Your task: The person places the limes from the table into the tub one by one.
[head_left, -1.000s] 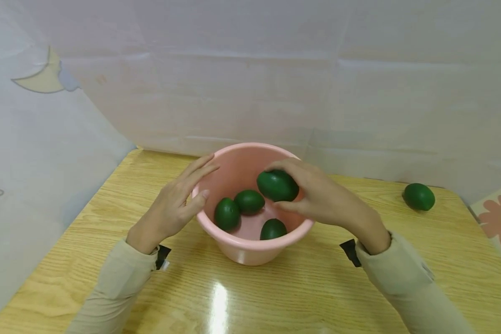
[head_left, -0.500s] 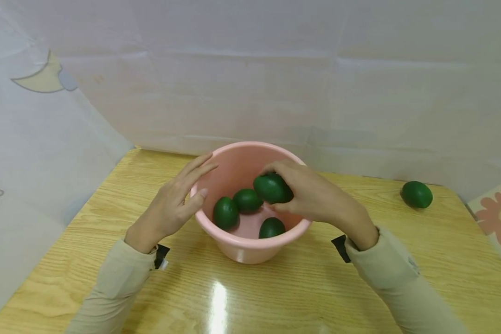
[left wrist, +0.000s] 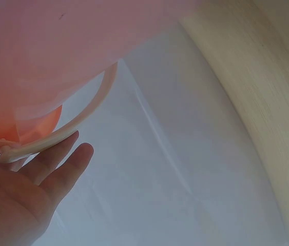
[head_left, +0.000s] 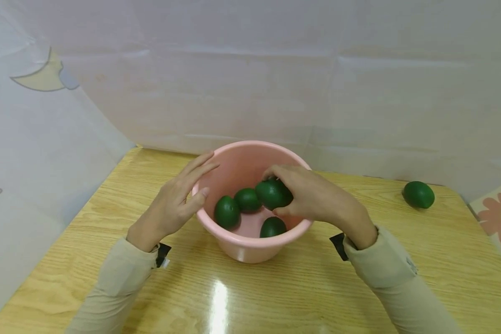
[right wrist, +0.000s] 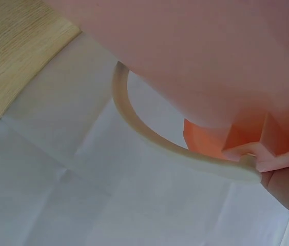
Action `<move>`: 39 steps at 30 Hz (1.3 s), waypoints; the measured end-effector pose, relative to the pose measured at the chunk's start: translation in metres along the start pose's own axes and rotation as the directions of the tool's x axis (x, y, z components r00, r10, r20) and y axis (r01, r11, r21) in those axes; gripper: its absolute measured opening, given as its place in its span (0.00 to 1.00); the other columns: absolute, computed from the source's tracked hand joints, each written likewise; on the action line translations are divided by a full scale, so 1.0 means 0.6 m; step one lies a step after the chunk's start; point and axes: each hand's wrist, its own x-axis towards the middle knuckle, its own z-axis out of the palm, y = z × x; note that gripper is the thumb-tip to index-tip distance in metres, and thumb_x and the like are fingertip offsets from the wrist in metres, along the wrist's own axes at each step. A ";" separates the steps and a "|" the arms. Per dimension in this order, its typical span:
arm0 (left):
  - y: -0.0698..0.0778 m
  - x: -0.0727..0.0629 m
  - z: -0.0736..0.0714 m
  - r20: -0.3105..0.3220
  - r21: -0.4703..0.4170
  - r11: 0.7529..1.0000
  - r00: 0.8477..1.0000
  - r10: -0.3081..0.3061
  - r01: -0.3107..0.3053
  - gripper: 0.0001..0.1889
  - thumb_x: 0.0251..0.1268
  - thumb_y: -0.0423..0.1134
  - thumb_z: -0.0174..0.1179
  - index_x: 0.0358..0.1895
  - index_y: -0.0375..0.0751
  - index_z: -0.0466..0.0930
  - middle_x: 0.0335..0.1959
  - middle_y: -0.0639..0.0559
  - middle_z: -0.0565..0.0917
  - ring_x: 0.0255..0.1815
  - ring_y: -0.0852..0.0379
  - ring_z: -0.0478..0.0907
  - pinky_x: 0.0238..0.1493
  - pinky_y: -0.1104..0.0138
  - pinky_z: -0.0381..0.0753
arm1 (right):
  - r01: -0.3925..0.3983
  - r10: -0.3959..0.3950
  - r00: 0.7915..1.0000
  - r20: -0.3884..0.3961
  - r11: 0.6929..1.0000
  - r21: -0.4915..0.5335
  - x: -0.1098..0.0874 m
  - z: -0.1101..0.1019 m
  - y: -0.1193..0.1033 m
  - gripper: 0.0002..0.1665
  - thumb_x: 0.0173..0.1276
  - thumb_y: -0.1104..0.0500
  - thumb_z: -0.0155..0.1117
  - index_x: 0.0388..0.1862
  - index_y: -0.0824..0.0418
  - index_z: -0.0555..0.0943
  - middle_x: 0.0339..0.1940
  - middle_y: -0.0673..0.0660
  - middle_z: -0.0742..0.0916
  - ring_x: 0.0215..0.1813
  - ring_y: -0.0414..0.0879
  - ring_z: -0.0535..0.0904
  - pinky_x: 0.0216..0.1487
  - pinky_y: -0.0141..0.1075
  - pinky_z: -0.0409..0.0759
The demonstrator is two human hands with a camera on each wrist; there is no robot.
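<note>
A pink bucket [head_left: 239, 241] stands on the wooden table in the head view. Inside it, my right hand [head_left: 317, 191] grips a dark green oval fruit [head_left: 273, 194] between thumb and fingers. Lower in the bucket lie a left fruit [head_left: 227, 212], a middle fruit [head_left: 247, 199] and a front fruit [head_left: 273, 227], all dark green. My left hand [head_left: 172, 200] rests on the bucket's left rim, its fingers nearly straight. In the left wrist view those fingers [left wrist: 72, 171] show beside the pale bucket handle [left wrist: 90, 105]. The right wrist view hides the held fruit behind the bucket wall [right wrist: 195, 56].
Another green fruit [head_left: 418, 194] lies on the table [head_left: 158, 297] at the far right. A pale sheet [head_left: 234, 102] hangs behind the table, close to the bucket's back. The bucket handle hangs on its outer far side.
My right hand has moved slightly left and down into the bucket, with the fruit still in its grip. The left hand has stayed on the rim.
</note>
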 end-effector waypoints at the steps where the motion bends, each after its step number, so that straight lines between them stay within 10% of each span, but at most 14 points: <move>1: 0.000 0.000 0.000 0.001 -0.001 1.000 1.000 -0.001 0.001 0.29 0.70 0.42 0.49 0.74 0.50 0.65 0.80 0.54 0.58 0.78 0.49 0.59 0.68 0.40 0.65 | -0.005 0.005 1.000 0.006 1.000 -0.002 0.000 0.000 0.000 0.32 0.55 0.62 0.75 0.59 0.55 0.75 0.54 0.49 0.84 0.56 0.45 0.80 0.60 0.44 0.77; 39: -0.002 -0.002 0.001 0.006 -0.010 1.000 1.000 -0.001 0.001 0.29 0.71 0.43 0.48 0.75 0.51 0.64 0.80 0.53 0.57 0.79 0.48 0.58 0.68 0.39 0.64 | 0.010 -0.002 0.994 -0.112 0.997 0.075 -0.016 0.006 0.007 0.35 0.62 0.48 0.72 0.67 0.51 0.73 0.64 0.46 0.80 0.68 0.45 0.74 0.67 0.47 0.72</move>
